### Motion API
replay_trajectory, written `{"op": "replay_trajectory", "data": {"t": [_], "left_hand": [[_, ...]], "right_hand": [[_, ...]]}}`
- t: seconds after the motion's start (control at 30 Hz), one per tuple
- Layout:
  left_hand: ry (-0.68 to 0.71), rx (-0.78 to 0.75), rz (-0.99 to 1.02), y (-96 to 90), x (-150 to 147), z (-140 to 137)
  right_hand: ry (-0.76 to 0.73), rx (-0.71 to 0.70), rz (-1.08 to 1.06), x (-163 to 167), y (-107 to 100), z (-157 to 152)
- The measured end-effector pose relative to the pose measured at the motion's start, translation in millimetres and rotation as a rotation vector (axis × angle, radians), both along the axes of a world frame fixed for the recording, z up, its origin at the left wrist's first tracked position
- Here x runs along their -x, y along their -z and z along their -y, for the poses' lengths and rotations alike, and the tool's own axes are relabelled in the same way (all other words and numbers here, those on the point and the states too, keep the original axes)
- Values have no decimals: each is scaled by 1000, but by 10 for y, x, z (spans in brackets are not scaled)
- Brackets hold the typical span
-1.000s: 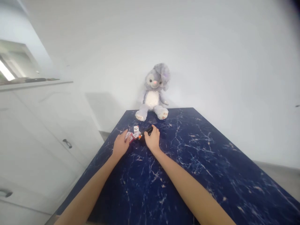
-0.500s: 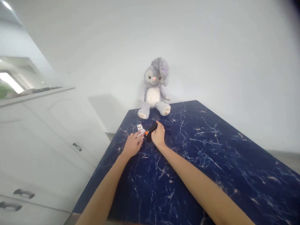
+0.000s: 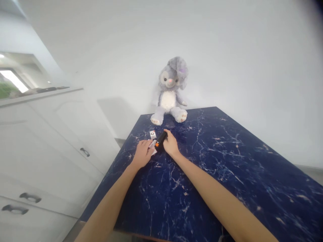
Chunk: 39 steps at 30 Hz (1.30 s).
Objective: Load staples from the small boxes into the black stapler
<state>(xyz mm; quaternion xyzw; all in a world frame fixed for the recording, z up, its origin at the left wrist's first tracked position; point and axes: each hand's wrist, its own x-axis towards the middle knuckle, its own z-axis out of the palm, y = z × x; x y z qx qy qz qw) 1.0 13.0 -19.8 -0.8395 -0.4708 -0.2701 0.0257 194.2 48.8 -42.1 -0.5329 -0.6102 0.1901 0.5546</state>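
Observation:
My right hand [image 3: 171, 144] is closed round a black oblong object [image 3: 161, 138] with an orange patch at its near left end. Its exact kind is too small to make out. Flat on the table lies my left hand [image 3: 143, 154], fingers stretched over some white paper [image 3: 152, 144] that shows past the fingertips. The paper's edge reaches close to the orange end; whether they touch I cannot tell. Just beyond the fingers is a small white printed card [image 3: 152, 134] with a dark picture and a red corner.
A grey plush rabbit [image 3: 168, 99] sits at the far end of the dark blue marbled table [image 3: 214, 154], against a white wall [image 3: 227, 50]. White cabinets [image 3: 45, 151] with dark handles stand to the left, below the table's level on that side.
The view has shifted slightly. My right hand has turned the black object a little more upright, and more of the printed card shows beyond my left fingers.

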Motion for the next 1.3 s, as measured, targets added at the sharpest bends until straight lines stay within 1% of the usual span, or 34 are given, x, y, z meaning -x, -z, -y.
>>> {"op": "replay_trajectory", "data": {"t": [0.07, 0.13, 0.27, 0.4, 0.5, 0.67, 0.77, 1.0, 1.17, 1.3], "left_hand": [[-65, 1, 28, 38, 39, -39], [-97, 46, -23, 89, 84, -79], [-83, 209, -141, 160, 142, -98], [-76, 276, -167, 142, 139, -52], [-83, 271, -173, 97, 112, -14], [-110, 184, -168, 34, 53, 29], [-109, 159, -126, 17, 32, 30], [-78, 165, -48, 53, 80, -24], [-55, 222, -114, 37, 172, -91], [-115, 239, -110, 10, 275, -144]], "right_hand": [[62, -13, -9, 11, 11, 2], [104, -12, -16, 14, 22, 3], [94, 32, 25, 12, 25, 7], [96, 47, 48, 11, 30, -6], [80, 54, 42, 3, 52, -35], [28, 56, 27, -12, 74, -58], [-18, 56, 65, -2, 69, -47], [-33, 37, 126, 18, 66, -45], [-32, 51, 125, 12, 62, -43], [-18, 42, 124, 14, 48, -16]]}}
